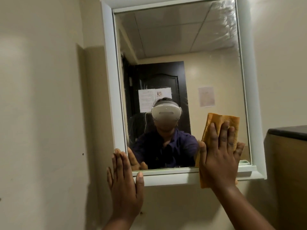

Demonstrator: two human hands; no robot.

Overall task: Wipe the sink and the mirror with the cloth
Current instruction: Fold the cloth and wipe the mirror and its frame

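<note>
The mirror-wiping step is under way. The right hand (221, 155), fingers straight, presses a folded orange-brown cloth (219, 125) flat against the lower right corner of the white-framed rectangular wall mirror (174, 47). The left hand (123, 183), open, braces its lower left frame corner. Streaks near the mirror's top right suggest sweeping upward next.

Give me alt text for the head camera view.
A right hand presses a folded orange cloth flat against the lower right of a white-framed wall mirror. The left hand rests open on the frame's lower left corner.
</note>
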